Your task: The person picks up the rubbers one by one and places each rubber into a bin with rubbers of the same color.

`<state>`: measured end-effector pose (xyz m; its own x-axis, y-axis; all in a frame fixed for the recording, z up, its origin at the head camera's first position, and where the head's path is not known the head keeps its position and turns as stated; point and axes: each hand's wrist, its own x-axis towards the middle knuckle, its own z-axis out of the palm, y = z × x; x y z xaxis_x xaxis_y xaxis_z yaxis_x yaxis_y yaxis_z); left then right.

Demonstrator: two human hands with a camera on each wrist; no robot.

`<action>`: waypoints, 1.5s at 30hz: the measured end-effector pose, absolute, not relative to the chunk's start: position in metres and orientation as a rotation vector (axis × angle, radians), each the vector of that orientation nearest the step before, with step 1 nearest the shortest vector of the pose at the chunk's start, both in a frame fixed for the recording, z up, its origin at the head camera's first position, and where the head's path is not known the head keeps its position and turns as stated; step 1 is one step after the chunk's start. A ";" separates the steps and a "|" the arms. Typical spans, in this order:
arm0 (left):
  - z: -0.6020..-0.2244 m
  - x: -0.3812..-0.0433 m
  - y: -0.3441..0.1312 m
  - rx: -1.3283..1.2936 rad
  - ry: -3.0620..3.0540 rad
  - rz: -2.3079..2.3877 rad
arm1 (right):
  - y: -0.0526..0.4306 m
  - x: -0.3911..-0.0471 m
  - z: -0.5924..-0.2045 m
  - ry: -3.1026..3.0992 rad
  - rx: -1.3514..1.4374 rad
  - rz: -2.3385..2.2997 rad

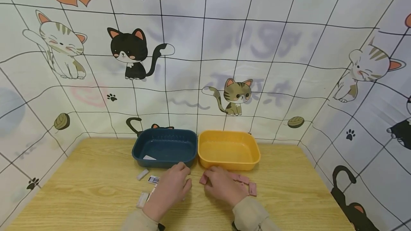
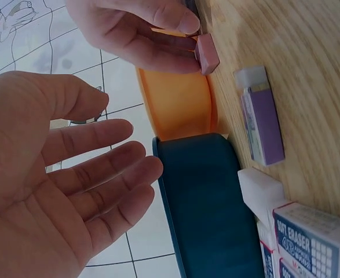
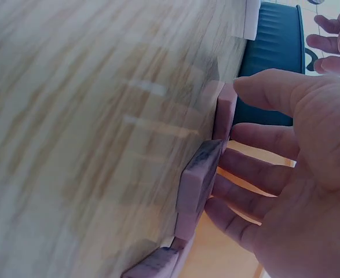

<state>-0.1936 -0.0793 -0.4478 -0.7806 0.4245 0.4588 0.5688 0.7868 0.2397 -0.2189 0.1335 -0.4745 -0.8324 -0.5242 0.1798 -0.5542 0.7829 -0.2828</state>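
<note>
My left hand (image 1: 171, 186) hovers in front of the dark blue tub (image 1: 138, 158), its fingers loosely extended and nothing in its grasp. Below it lie white erasers, among them one with a printed "SOFT ERASER" sleeve (image 2: 309, 237) and one in a purple sleeve (image 2: 265, 124). My right hand (image 1: 223, 186) is low over the table before the yellow tub (image 1: 229, 165), pinching a pink eraser (image 2: 207, 53) between thumb and fingers. More pink erasers (image 3: 197, 185) lie under and beside that hand, some partly hidden by it in the head view.
Both tubs stand side by side at the table's back edge, against a cloth printed with cats (image 1: 239, 95). A white piece (image 1: 149, 157) lies inside the blue tub. Wooden tabletop (image 1: 80, 188) extends to both sides of the hands.
</note>
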 end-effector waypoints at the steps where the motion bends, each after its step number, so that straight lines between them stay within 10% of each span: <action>1: -0.448 -0.194 -0.079 -0.758 -2.594 -0.523 | 0.133 -0.219 -0.475 -2.887 0.866 0.494; 45: -0.453 -0.198 -0.071 -0.748 -2.623 -0.547 | 0.151 -0.227 -0.451 -2.536 0.983 0.655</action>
